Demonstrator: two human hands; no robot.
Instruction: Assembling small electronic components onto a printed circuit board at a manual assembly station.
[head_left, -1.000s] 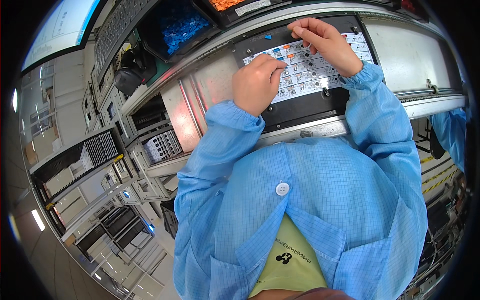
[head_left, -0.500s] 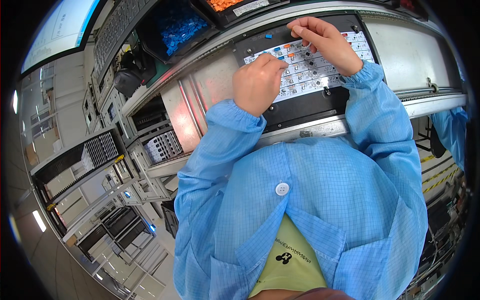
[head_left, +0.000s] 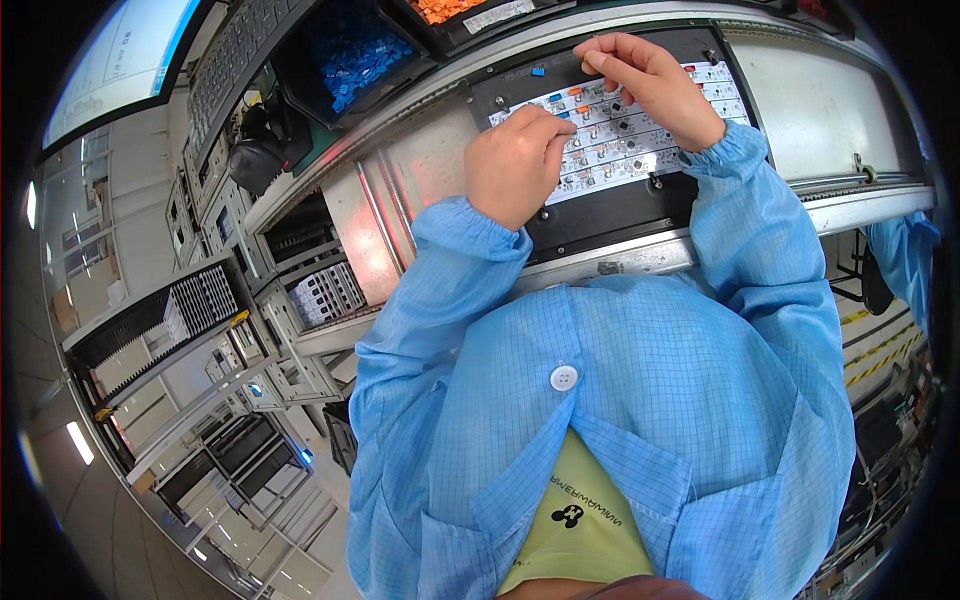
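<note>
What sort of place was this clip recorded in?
Probably an electronics assembly workshop: white circuit boards lie in a black tray, heaps of small blue parts and orange parts sit nearby, and the person wears a blue work coat.

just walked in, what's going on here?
A person's left hand is at the left end of white circuit boards set in a black fixture; the right hand is over their far edge. Whether the fingers hold anything is unclear. Orange parts are on the boards; a blue part lies beyond them on the fixture.
</note>
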